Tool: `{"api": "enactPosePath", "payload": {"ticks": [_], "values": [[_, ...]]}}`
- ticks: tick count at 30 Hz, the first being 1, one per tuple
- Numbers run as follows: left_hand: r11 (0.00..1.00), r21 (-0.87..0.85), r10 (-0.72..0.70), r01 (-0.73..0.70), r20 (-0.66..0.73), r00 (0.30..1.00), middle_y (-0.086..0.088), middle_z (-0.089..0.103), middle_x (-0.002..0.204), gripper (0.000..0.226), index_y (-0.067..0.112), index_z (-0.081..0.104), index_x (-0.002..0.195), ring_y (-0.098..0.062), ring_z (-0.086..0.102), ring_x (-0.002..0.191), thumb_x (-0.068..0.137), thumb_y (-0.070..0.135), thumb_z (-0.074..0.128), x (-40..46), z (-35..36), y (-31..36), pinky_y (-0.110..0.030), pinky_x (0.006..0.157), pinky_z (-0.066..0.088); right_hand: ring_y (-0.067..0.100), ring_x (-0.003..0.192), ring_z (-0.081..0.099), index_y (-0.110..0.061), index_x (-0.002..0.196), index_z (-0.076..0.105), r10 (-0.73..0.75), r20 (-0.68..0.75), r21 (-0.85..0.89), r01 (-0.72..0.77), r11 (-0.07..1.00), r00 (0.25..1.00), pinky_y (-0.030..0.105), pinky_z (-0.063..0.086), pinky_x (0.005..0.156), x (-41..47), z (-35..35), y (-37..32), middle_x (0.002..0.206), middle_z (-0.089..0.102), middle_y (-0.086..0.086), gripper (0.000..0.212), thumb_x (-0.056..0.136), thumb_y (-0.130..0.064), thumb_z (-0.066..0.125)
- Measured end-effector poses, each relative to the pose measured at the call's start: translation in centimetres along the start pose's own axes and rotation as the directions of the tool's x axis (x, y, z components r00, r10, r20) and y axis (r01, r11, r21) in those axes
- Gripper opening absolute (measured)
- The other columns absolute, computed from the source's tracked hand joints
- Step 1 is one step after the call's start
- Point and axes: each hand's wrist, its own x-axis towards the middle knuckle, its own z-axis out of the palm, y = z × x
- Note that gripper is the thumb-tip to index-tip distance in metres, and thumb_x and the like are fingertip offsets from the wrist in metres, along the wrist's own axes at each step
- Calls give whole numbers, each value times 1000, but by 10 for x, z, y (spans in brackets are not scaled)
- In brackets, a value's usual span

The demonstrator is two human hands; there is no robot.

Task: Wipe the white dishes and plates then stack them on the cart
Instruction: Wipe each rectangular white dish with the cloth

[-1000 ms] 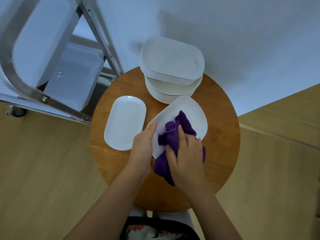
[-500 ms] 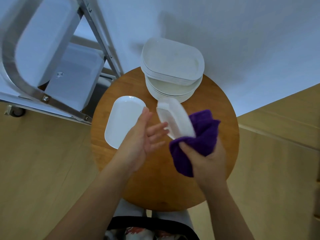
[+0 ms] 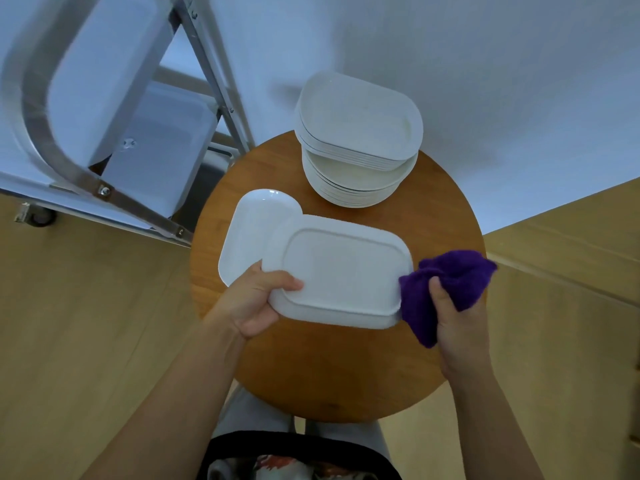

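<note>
**Wiping under way, stack still waiting**

The left hand point(image 3: 256, 303) gripped an upturned dish point(image 3: 337, 271) above the round wooden desk point(image 3: 346, 368); the right hand point(image 3: 457, 320) clutched a purple cloth point(image 3: 446, 285) against its edge. One dish point(image 3: 252, 233) lay beside it. A tall pile point(image 3: 356, 140) likely remained unwiped. The cart point(image 3: 104, 133) stood left, on wood flooring, by a pale wall.

Glossy dish point(image 3: 339, 271), fuzzy cloth point(image 3: 446, 282)

Cart point(image 3: 86, 126) cut off by top and left edges, shelves blurred. Held plate point(image 3: 337, 271) hides part of flat plate point(image 3: 249, 233). Left hand point(image 3: 254, 303) fingers hidden under plate.
</note>
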Motion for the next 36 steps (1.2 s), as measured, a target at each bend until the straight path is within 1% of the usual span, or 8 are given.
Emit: {"api": "enactPosePath", "payload": {"ticks": [4, 8, 10, 13, 20, 25, 31, 36], "values": [[943, 331, -22, 13, 24, 999, 0, 69, 95, 45, 26, 65, 99, -26, 60, 103, 66, -4, 69, -2, 7, 11, -33, 70, 57, 6, 93, 64, -41, 104, 54, -192, 261, 17, 194, 981, 946, 17, 54, 71, 5, 2, -24, 95, 67, -19, 32, 76, -35, 68], [806, 591, -149, 33, 148, 978, -14, 65, 105, 37, 14, 64, 102, -30, 60, 103, 73, -10, 64, -1, 26, 21, -39, 83, 55, 6, 121, 47, -54, 122, 36, -178, 773, -315, 612, 726, 608, 31, 43, 100, 10, 42, -48, 132, 49, -14, 66, 70, -44, 75], [768, 640, -191, 26, 189, 963, -11, 67, 98, 37, 12, 64, 101, -24, 64, 96, 73, -12, 63, -2, 30, 27, -34, 81, 56, 1, 127, 37, -68, 125, 18, -34, 847, -361, 620, 696, 531, 30, 43, 100, 16, 57, -56, 140, 33, -23, 88, 66, -43, 80], [737, 676, -207, 8, 214, 954, 3, 69, 84, 38, 20, 64, 94, -17, 66, 87, 67, -7, 68, -5, 30, 35, -24, 70, 56, -11, 107, 50, -66, 111, 37, 33, 880, -313, 528, 789, 473, 11, 51, 71, 27, 63, -63, 112, 50, -37, 74, 62, -36, 84], [804, 593, -106, -42, 214, 971, -13, 65, 99, 56, 15, 66, 96, -33, 63, 98, 40, 19, 73, -16, 28, 29, -44, 80, 54, 8, 102, 63, -39, 115, 51, 76, 818, -244, 226, 943, 570, 31, 56, 82, 32, 58, -52, 107, 65, -15, 64, 63, -26, 84], [904, 408, 57, -126, 177, 983, -20, 60, 106, 75, 6, 58, 112, -38, 59, 104, 39, 17, 71, -19, 19, 40, -41, 72, 56, 3, 96, 63, -41, 111, 48, 80, 723, -231, 131, 964, 686, 21, 54, 71, 29, 30, -35, 101, 65, -22, 64, 58, -29, 81], [957, 201, 207, -211, 37, 978, -4, 67, 85, 55, 11, 60, 101, -24, 64, 85, 47, 1, 56, -12, 33, 40, -30, 55, 54, 15, 88, 67, -25, 108, 56, -3, 295, 260, -77, 963, 955, 28, 55, 66, 11, 35, -5, 92, 71, -9, 49, 65, -25, 81], [933, 128, 350, -336, -103, 931, 6, 73, 79, 32, 28, 73, 79, -16, 69, 79, 61, 2, 68, -9, 54, 7, -36, 65, 59, 17, 89, 69, -26, 117, 58, 228, 61, 436, -231, 870, 972, 38, 58, 67, 12, 57, 6, 100, 72, -4, 55, 66, -38, 76]]}}
